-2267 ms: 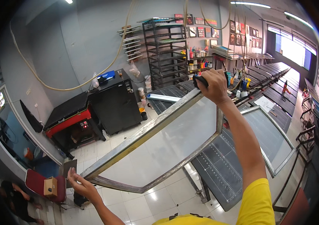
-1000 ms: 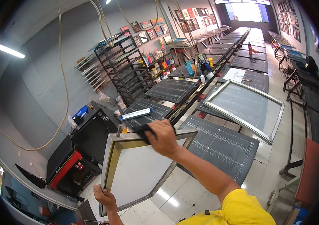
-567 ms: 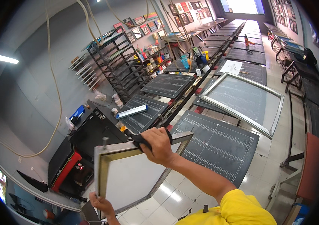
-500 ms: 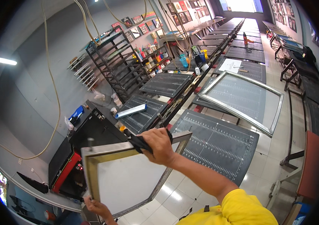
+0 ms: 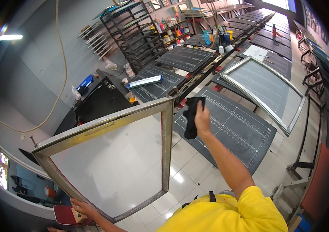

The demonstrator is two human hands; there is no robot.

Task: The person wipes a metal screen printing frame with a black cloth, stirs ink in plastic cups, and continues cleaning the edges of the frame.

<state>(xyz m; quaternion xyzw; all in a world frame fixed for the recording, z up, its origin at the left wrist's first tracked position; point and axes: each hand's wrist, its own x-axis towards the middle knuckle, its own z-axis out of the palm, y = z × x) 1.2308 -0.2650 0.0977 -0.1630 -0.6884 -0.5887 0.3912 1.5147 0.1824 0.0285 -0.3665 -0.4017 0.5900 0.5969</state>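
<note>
A large screen printing frame [image 5: 167, 143] stands tilted before me, its pale mesh stretched inside a worn metal border. My left hand [image 5: 84, 209] is closed round its lower left edge. To the right of the frame and apart from it, my right hand [image 5: 203, 120] grips a crumpled black cloth [image 5: 192, 118]. Beneath that hand lies a dark printing board [image 5: 230, 127] with white ruled marks. Another screen frame [image 5: 288, 125] with clear mesh rests over the boards farther right.
Rows of dark boards run back along a rail. A blue-and-silver squeegee [image 5: 145, 81] lies on a left board. A black metal rack [image 5: 133, 34] stands against the wall, beside shelves of ink containers. A black machine [image 5: 102, 100] is behind the frame. Reddish panel [image 5: 321, 181] at right.
My right hand, with the cloth, has come off the frame's top edge and moved right. The frame has turned to face me more squarely. The whole view has shifted somewhat.
</note>
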